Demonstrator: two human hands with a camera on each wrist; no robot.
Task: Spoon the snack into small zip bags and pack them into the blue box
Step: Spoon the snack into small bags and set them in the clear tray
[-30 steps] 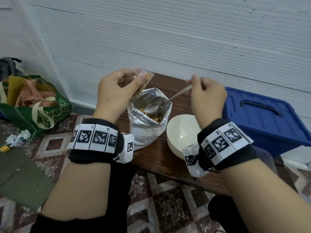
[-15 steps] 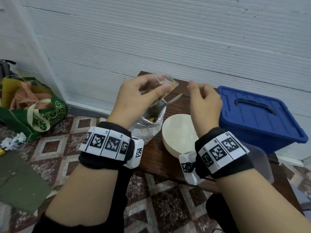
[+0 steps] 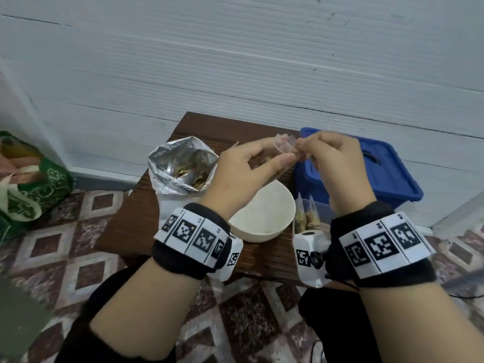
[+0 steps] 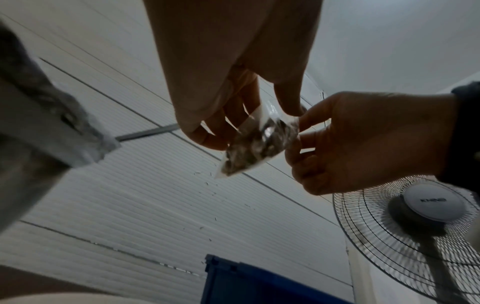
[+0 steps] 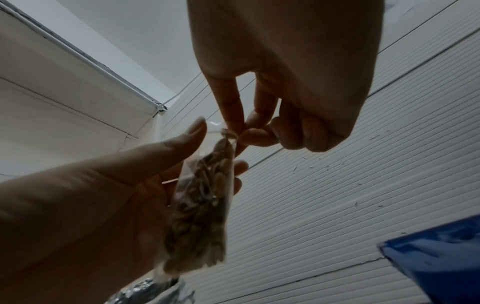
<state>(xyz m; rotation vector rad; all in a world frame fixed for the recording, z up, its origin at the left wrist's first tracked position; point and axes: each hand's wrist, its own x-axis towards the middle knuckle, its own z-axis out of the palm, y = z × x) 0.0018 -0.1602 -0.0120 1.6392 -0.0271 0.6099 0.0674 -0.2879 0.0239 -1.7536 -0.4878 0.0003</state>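
Observation:
A small clear zip bag [image 3: 286,144] half full of brown snack hangs over the white bowl [image 3: 272,205]. My left hand [image 3: 281,151] holds its side, with the thumb in front and the fingers behind. My right hand [image 3: 301,147] pinches the bag's top edge between thumb and forefinger. In the right wrist view the zip bag [image 5: 202,205] hangs from that pinch. The left wrist view shows the zip bag [image 4: 257,144] between both hands. The spoon [image 3: 189,176] lies in the open foil snack bag [image 3: 167,163]. The blue box [image 3: 387,176] has its lid on, at the right.
A clear tub [image 3: 310,218] with filled zip bags sits in front of the blue box. All stand on a small dark wooden table [image 3: 131,218] against a white wall. A green cloth bag [image 3: 28,195] lies on the tiled floor to the left. A fan [image 4: 426,224] stands on the right.
My right hand has let go of the spoon, which stays in the foil bag. Both hands have moved right, over the bowl, and the right hand now pinches the zip bag's top.

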